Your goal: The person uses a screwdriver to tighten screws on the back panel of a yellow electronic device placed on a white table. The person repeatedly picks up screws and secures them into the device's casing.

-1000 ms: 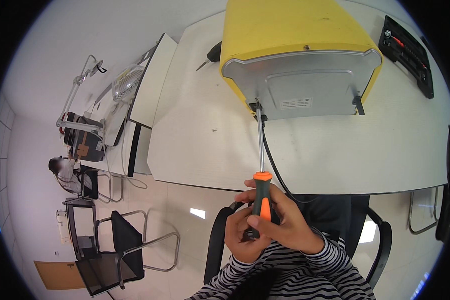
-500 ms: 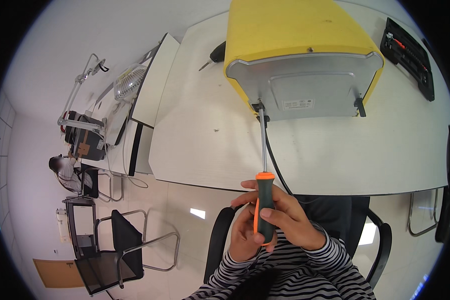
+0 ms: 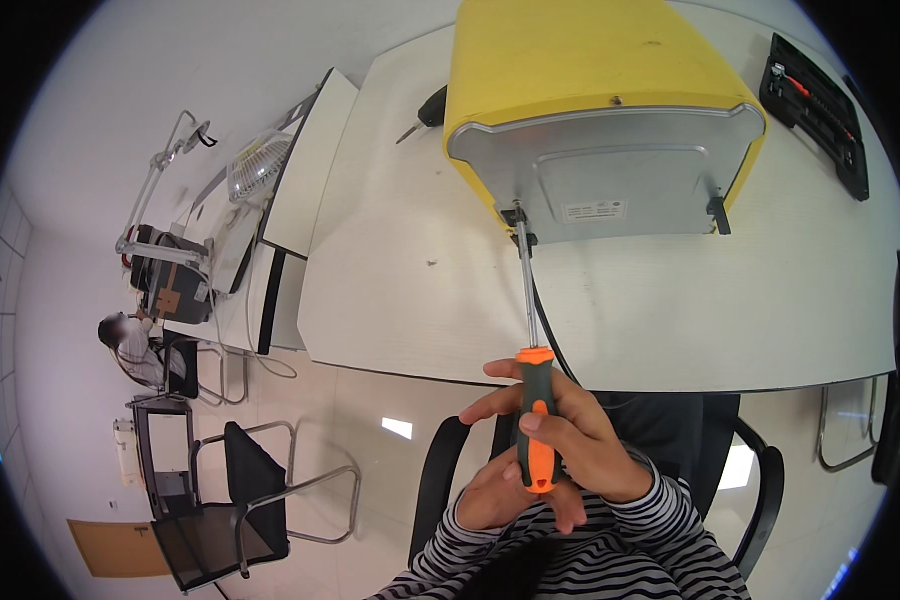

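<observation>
A long screwdriver (image 3: 539,420) with a green-and-orange handle slants away from me. Its shaft reaches the black foot (image 3: 515,216) at the left corner of a yellow box-shaped appliance (image 3: 590,60), whose grey metal face is toward me. My right hand (image 3: 595,455) grips the handle, thumb on top, with some fingers reaching out past its left side. Below it, my left hand (image 3: 490,495) lies against the handle's end with its fingers stretched out beneath. A second black foot (image 3: 719,212) juts from the right corner. The screwdriver's tip is hard to make out there.
A black cable (image 3: 552,345) runs off the near edge of the white table (image 3: 410,310). A dark-handled tool (image 3: 432,108) lies left of the appliance, and a black tool case (image 3: 820,120) lies open at right. Another person (image 3: 145,350) sits far left, beyond a chair (image 3: 255,480).
The handle has turned so more of its orange side shows. My left hand's fingers have uncurled from its end and straightened. The appliance has shifted very slightly left.
</observation>
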`<state>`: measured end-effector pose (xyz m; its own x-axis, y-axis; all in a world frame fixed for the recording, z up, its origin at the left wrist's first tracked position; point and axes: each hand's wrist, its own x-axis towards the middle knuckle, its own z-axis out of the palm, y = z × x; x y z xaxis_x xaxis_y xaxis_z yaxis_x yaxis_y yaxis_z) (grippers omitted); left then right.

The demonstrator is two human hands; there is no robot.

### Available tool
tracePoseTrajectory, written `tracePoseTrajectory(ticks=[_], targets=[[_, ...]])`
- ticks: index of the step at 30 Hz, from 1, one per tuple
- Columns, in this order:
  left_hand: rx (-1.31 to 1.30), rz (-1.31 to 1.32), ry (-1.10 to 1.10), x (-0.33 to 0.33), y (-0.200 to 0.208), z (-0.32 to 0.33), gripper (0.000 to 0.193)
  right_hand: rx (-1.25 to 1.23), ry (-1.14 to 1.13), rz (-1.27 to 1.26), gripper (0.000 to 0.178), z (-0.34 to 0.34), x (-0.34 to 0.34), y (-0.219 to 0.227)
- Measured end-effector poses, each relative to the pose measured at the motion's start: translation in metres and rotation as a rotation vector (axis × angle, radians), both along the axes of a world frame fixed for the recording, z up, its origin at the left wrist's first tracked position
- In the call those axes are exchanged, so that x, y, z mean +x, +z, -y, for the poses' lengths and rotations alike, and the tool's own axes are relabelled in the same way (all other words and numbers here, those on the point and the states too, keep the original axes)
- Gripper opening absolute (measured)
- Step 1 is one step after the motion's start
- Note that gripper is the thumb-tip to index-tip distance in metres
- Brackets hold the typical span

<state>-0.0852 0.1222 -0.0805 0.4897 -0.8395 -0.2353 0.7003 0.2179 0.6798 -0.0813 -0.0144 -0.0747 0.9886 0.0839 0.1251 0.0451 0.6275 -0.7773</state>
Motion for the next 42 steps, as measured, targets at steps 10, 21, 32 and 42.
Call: tracePoseTrajectory(ticks=[10, 21, 32, 42], targets=[[0.009, 0.200, 0.318, 0.008, 0.004, 0.003, 0.045, -0.029, 0.084, -0.004, 0.042, 0.006, -0.002, 0.001], [0.777, 1.194, 0.600, -0.008, -0.002, 0.006, 0.052, -0.081, 0.066, -0.059, 0.043, 0.000, -0.002, 0.000], [-0.135, 0.012, 0.195, 0.002, -0.014, 0.004, 0.053, 0.169, 0.138, -0.092, 0.041, 0.001, 0.000, 0.002], [0.965, 1.518, 0.691, 0.003, -0.006, 0.012, 0.040, -0.065, 0.019, -0.052, 0.041, -0.005, -0.003, -0.010]])
